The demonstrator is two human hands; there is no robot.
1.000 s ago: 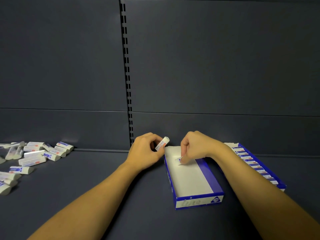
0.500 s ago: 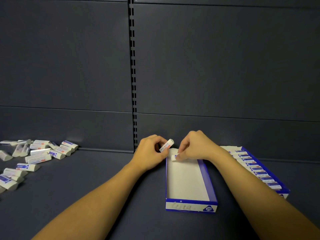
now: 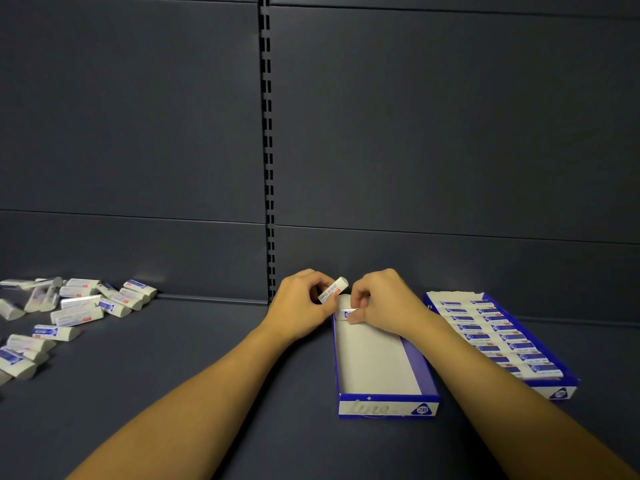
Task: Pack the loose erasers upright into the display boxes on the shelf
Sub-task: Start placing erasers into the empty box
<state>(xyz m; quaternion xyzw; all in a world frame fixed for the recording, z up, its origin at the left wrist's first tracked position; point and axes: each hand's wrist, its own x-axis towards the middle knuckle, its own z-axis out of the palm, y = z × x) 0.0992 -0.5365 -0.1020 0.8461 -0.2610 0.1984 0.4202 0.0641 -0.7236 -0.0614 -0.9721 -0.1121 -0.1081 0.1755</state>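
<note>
Erasers are the matter here, and the head view, the only one, shows them in three places. A loose pile [image 3: 69, 306] lies on the dark shelf [image 3: 207, 358] at far left, well apart from the hands. A full display box [image 3: 498, 341] sits at right with its rows standing on edge. Between them is the near-empty display box [image 3: 381, 358], its white floor bare but for the far end.

At that far end the right hand [image 3: 384, 303] pinches one eraser [image 3: 349, 314] between thumb and fingertips, setting it against the back wall of the box; whether it stands fully upright I cannot tell, since the fingers cover much of it. The left hand [image 3: 301, 299] is curled round a second eraser [image 3: 333, 290], held tilted just above the box's back left corner, close beside the other hand.

My judgement of the risk: the first eraser has no neighbour to lean on, so it may topple flat once released. The waiting eraser, brought in while the hands crowd one corner, could knock it over. The light box might also slide.
</note>
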